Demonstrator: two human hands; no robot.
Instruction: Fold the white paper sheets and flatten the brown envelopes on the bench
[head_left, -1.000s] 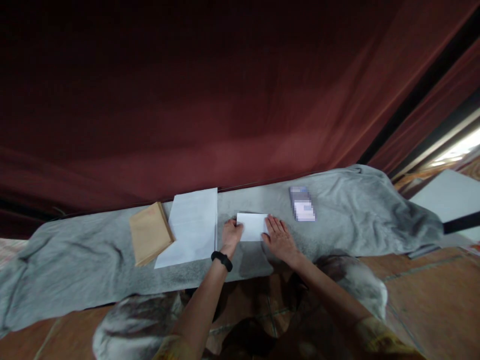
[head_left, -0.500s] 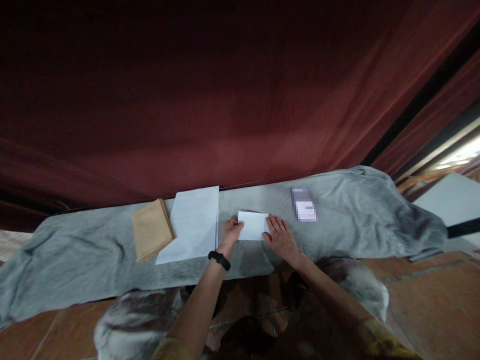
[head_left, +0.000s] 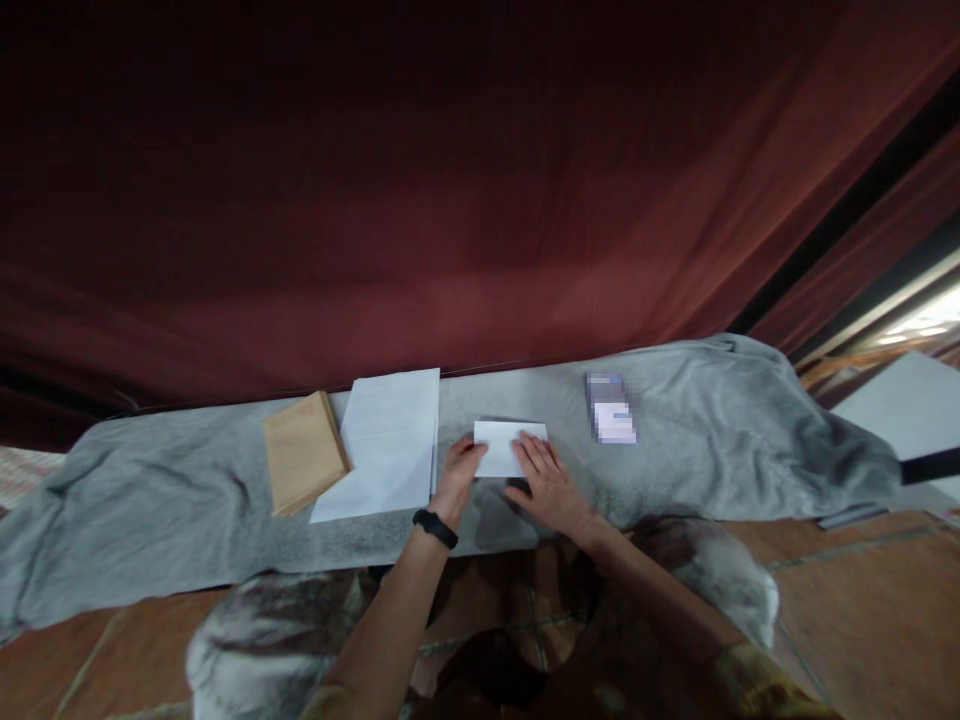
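A folded sheet of white paper (head_left: 496,452) lies on the grey cloth in front of me. My left hand (head_left: 460,470), with a black band on its wrist, pinches the paper's left edge between thumb and fingers. My right hand (head_left: 546,482) rests flat across the right part of the paper, fingers stretched out and thumb apart near the lower edge. Just left of my left hand is a stack of larger white sheets (head_left: 394,440). Brown envelopes (head_left: 304,452) lie in a pile farther left, overlapping the sheets' corner.
The grey cloth (head_left: 712,430) covers a long, low bench. A phone-like object (head_left: 613,410), blurred out, lies on it to the right. A dark red curtain-like fabric (head_left: 450,200) rises behind. At the far right stands a white surface (head_left: 900,405). Tiled floor (head_left: 862,590) shows below.
My right hand has slid left from the paper's right edge onto its surface, uncovering the right corner. The left hand keeps its pinch on the left edge. The view has shifted slightly.
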